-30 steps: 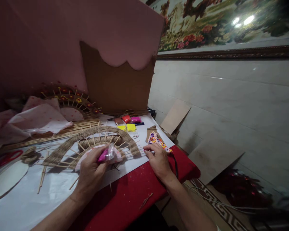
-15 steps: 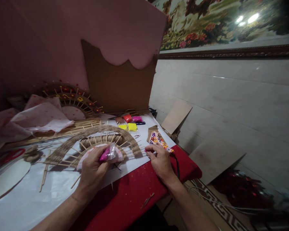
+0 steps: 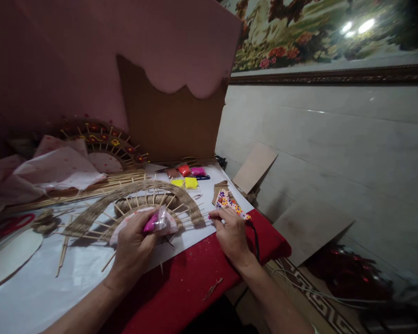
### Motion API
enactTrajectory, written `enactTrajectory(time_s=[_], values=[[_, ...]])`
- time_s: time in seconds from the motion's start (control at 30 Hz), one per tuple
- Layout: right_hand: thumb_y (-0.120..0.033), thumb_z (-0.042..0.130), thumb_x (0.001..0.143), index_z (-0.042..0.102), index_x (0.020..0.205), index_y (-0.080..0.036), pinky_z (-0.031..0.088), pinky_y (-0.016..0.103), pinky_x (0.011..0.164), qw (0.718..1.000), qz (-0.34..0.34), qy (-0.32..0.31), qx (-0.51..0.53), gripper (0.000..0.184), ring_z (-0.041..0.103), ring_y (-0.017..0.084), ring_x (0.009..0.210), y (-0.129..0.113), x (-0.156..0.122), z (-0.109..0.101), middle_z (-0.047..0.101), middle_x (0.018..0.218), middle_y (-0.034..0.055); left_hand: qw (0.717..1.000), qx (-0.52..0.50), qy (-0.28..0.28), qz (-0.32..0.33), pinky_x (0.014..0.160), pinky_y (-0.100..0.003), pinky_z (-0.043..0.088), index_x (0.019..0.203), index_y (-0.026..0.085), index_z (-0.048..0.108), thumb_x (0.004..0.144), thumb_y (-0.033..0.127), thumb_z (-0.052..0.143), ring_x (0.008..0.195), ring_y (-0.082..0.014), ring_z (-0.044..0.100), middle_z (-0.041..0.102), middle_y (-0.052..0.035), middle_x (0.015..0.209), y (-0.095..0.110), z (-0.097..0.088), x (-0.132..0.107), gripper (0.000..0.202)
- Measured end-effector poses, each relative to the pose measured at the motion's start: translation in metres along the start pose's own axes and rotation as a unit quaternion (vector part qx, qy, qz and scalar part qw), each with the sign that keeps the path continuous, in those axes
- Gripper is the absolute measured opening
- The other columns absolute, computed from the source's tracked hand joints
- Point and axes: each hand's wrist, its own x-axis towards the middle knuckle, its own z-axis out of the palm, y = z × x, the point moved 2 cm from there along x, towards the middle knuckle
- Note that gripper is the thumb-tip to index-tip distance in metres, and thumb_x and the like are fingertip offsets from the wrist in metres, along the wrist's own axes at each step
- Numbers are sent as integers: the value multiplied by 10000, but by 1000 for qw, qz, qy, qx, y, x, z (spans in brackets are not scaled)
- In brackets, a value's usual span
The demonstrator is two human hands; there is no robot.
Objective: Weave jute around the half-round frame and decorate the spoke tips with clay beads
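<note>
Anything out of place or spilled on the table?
Yes: a loose brown scrap lies by itself on the red cloth, near the edge, so it looks like stray debris. I see no clear spill.

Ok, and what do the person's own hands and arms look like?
The left hand and right hand are ungloved. I see no watch or bracelet, and can make out no rings, though some fingers are hidden. The left forearm shows bare; the right forearm is bare down to a pale edge, perhaps a sleeve.
</note>
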Motion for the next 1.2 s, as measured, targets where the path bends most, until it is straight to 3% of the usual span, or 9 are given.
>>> enactTrajectory(time_s=[0.43, 1.2], values=[[-40, 540, 756, 636, 819, -173, 438, 342, 780, 1000, 14, 3, -13, 176, 578, 228, 854, 1, -4, -3, 667, 837, 61, 1000, -3, 1, -7, 849, -395, 450, 989, 171, 623, 709, 122, 517, 935, -221, 595, 671, -78, 993, 0, -1, -1, 304], [-87, 547, 779, 664, 811, -206, 442, 351, 817, 999, 28, 4, -24, 170, 621, 214, 785, 1, -5, -1, 700, 795, 46, 1000, 3, 0, 5, 824, -401, 463, 964, 153, 632, 723, 148, 526, 912, -237, 613, 685, -86, 962, 4, -2, 0, 264]])
